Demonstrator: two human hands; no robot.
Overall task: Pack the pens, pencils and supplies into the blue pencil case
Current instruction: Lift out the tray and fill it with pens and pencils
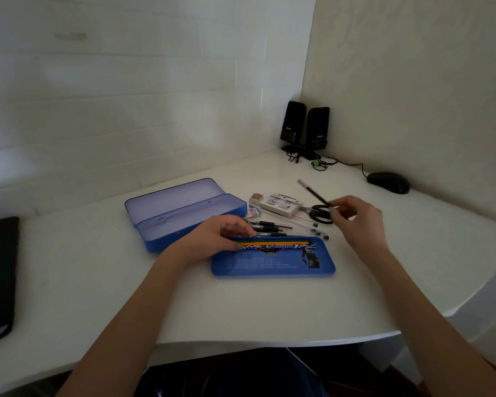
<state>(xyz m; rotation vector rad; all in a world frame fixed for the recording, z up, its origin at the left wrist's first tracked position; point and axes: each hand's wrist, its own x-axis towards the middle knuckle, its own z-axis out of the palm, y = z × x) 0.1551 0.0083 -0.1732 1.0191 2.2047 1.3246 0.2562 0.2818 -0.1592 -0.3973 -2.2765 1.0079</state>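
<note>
Mid-packing. My right hand (355, 214) pinches a slim dark pencil (315, 193) above the scissors; left hand (226, 233) steadies pencils in the flat blue tray (272, 266). Open blue tin case (184, 213) just beside. Next, probably: lay it alongside.

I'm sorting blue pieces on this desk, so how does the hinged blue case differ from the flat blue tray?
The hinged blue metal case is deep, open and looks empty; the flat blue tray is shallow and holds pencils along its far edge. The case lies farther back and angled; the tray lies nearer, printed inside. Both are rounded blue rectangles on the white desk.
</note>
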